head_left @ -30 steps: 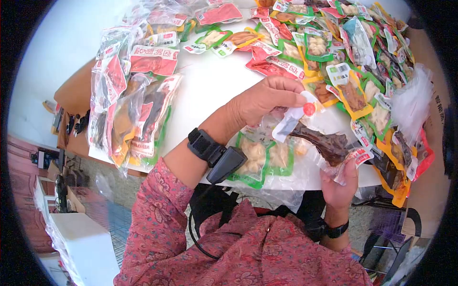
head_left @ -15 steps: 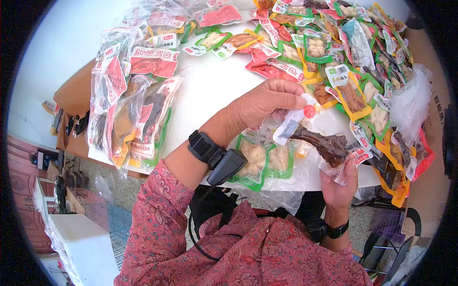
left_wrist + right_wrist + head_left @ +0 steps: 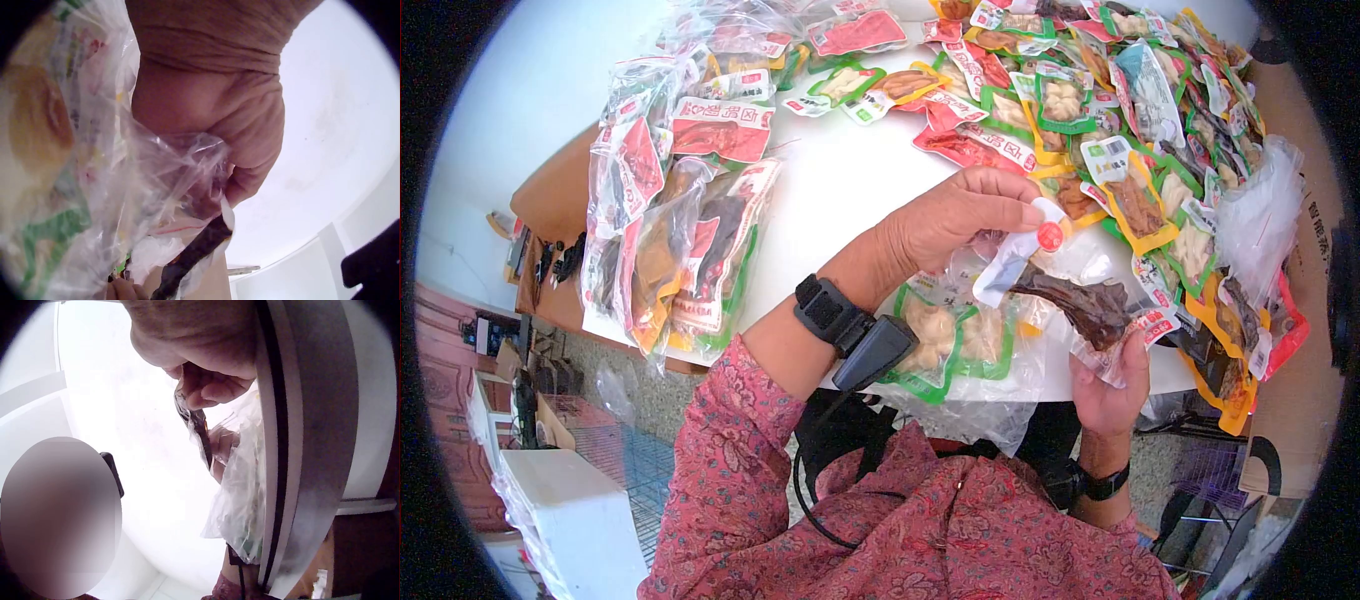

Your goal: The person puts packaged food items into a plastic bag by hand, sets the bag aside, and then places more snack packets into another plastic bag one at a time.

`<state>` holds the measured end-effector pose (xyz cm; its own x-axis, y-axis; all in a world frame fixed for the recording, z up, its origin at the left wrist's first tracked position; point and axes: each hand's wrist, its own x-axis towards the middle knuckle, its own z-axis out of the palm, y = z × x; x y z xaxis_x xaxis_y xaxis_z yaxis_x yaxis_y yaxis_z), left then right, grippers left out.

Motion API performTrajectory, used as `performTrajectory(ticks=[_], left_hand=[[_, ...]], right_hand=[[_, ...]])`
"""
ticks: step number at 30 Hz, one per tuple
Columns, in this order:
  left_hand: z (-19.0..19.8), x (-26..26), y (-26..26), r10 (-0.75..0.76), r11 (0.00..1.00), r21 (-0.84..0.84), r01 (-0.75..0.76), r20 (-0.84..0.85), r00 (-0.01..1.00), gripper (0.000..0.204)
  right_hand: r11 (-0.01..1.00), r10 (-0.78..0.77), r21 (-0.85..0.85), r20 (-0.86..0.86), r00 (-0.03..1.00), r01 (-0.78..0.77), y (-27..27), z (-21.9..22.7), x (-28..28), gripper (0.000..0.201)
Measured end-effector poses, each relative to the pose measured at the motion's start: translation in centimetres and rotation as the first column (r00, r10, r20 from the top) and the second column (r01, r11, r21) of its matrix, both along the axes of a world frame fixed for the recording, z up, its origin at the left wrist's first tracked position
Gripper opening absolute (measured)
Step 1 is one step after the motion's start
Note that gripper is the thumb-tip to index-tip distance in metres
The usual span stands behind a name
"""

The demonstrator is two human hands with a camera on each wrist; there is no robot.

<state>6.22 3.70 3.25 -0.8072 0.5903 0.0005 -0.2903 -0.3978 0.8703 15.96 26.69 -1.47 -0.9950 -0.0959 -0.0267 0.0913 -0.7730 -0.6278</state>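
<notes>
In the head view a clear packet with dark brown meat [image 3: 1090, 308] is stretched between both hands. The left hand [image 3: 965, 218] pinches its white end, by a round red mark, between thumb and fingers. The right hand [image 3: 1112, 390] grips the lower right end near a red and white label. Under the left hand lies a clear bag holding green-edged packets [image 3: 930, 340]. The left wrist view shows the left hand [image 3: 215, 119] at thin clear plastic, with the dark meat [image 3: 194, 250] below it. In the right wrist view the right hand [image 3: 203, 369] has curled fingers on the packet [image 3: 197, 428].
A large heap of coloured food packets [image 3: 1140, 195] covers the right of the white table [image 3: 830, 190]. Filled clear bags [image 3: 635, 190] line the left side. Crumpled clear plastic [image 3: 1268, 215] lies by a cardboard box [image 3: 1305, 400] at the right.
Both hands keep their hold on the dark meat packet and have barely moved. The view has shifted very slightly.
</notes>
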Motion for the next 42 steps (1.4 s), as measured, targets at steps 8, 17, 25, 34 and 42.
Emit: performTrajectory(ticks=[8, 17, 25, 34, 42], left_hand=[[0.1, 0.1, 0.0, 0.017, 1.0, -0.001, -0.017, 0.007, 1.0, 0.017], [0.3, 0.1, -0.2, -0.014, 1.0, -0.012, 0.014, -0.034, 0.999, 0.017], [0.1, -0.9, -0.4, 0.083, 0.953, -0.255, -0.162, -0.294, 0.952, 0.032], [3.2, -0.5, -0.9, -0.16, 0.744, -0.431, -0.51, -0.856, 0.491, 0.014], [6.6, 0.8, -0.3, -0.22, 0.73, -0.246, -0.637, -0.968, 0.122, 0.008]], right_hand=[[0.995, -0.012, 0.094, -0.062, 0.998, 0.018, 0.2, -0.2, 0.0, 0.031], [0.999, -0.007, 0.035, 0.004, 1.0, 0.007, -0.1, 0.3, 0.1, 0.029], [0.977, -0.121, 0.177, -0.005, 0.993, 0.12, -1.0, 1.3, -0.4, 0.023], [0.43, -0.202, 0.752, -0.461, 0.864, 0.501, 3.4, 9.5, -1.6, 0.02], [0.331, 0.269, 0.892, -0.401, 0.875, 0.307, 2.6, 14.6, -11.1, 0.026]])
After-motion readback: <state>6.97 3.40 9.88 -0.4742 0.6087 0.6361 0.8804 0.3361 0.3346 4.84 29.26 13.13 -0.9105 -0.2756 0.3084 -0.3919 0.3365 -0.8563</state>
